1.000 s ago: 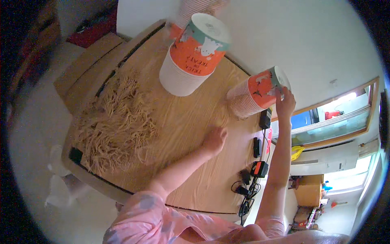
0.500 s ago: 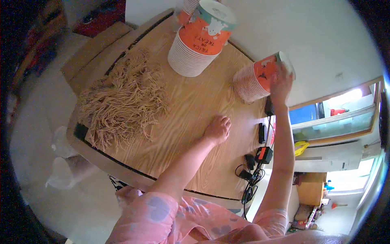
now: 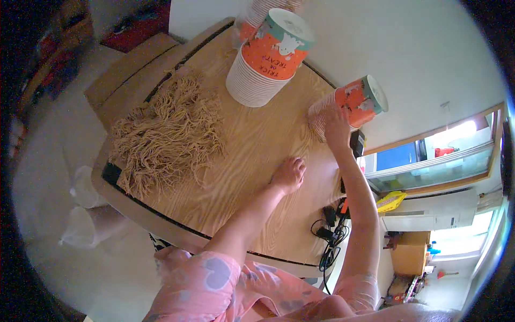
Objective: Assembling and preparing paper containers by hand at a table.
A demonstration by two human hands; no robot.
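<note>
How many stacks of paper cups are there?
3: a large stack near the top middle, a partly hidden stack behind it, and a third stack farther right, with the right hand on it. More could be hidden.

Right hand (image 3: 337,129) seen laid against the side of the right-hand cup stack (image 3: 357,102), orange and green, bases up; firmness of grip not discernible. Left hand (image 3: 289,175) held loosely curled at the wooden table (image 3: 247,145). A second cup stack (image 3: 273,59) is stood near the far edge; tan stringy material (image 3: 171,134) is heaped at left; black cables (image 3: 333,241) are bunched at right.
</note>
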